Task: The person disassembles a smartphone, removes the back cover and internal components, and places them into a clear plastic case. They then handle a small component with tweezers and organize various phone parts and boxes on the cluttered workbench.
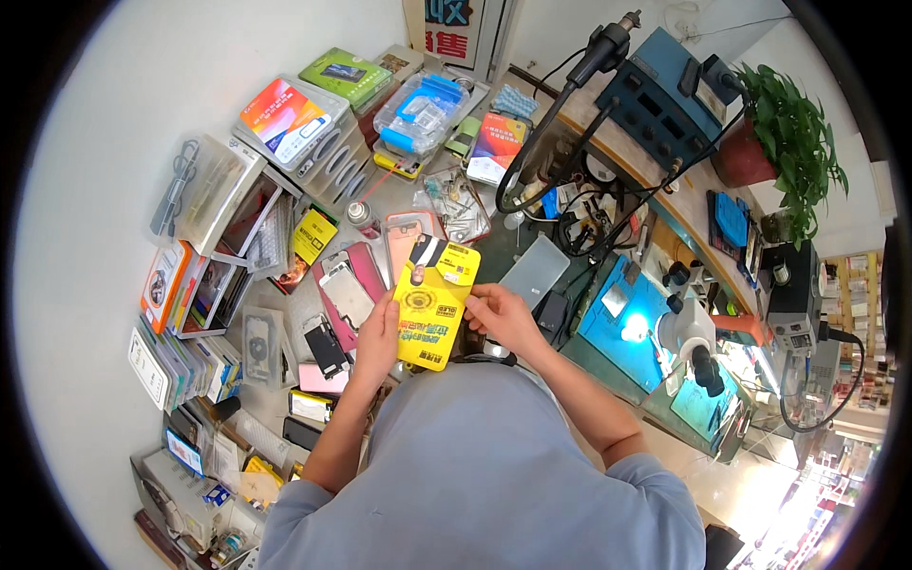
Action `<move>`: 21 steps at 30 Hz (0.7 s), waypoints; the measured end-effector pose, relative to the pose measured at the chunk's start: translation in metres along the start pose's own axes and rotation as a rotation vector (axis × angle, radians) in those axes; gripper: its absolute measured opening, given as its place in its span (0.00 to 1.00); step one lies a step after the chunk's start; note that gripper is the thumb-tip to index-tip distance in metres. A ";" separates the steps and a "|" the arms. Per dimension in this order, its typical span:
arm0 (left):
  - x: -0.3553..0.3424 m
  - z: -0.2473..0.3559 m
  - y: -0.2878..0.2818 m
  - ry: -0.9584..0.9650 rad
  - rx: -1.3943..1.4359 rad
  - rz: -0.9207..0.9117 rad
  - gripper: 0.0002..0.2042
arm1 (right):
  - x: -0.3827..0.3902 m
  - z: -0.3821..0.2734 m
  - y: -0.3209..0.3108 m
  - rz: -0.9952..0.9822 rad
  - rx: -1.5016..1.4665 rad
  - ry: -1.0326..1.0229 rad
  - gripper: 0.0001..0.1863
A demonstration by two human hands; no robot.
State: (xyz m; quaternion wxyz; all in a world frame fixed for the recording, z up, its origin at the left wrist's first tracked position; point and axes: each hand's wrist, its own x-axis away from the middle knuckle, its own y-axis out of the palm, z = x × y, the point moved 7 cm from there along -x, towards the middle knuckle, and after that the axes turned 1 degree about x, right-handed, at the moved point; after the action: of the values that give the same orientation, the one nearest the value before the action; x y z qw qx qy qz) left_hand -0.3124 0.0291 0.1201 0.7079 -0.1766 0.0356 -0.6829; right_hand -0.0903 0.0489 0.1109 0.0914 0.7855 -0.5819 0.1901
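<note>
A flat yellow printed packet (432,309) with rounded corners is held upright in front of my chest. My left hand (378,334) grips its left edge, fingers partly hidden behind it. On the opposite edge, the thumb and fingers of my right hand (501,315) are closed. Just beyond the packet lies an orange-pink phone case (410,234). Left of my left hand are a pink phone case with a pale insert (348,290) and a dark phone part (326,346). A grey phone-shaped panel (536,271) rests on the bench past my right hand.
Plastic boxes (423,112) and a spray can (362,218) stand at the back. Stacked cases (185,359) and shelves crowd the left. A blue mat (617,318) lies under a lit microscope (686,328) at right. Cables hang from a blue soldering station (662,90) near a potted plant (784,142).
</note>
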 end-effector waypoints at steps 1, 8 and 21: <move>-0.001 0.001 0.001 -0.010 -0.034 -0.018 0.20 | 0.000 0.007 0.001 -0.033 0.005 0.051 0.20; -0.004 -0.020 0.017 -0.228 -0.201 -0.245 0.22 | 0.022 0.061 0.032 -0.224 -0.306 0.478 0.22; 0.022 -0.072 0.038 -0.221 0.200 -0.302 0.18 | 0.009 0.069 0.022 -0.096 -0.239 0.216 0.23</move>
State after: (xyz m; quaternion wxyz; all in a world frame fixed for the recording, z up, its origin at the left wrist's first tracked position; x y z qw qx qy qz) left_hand -0.2957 -0.0066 0.0453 0.6113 -0.1829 -0.1371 -0.7577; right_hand -0.0956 0.0088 0.0506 0.2554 0.7707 -0.5491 0.1983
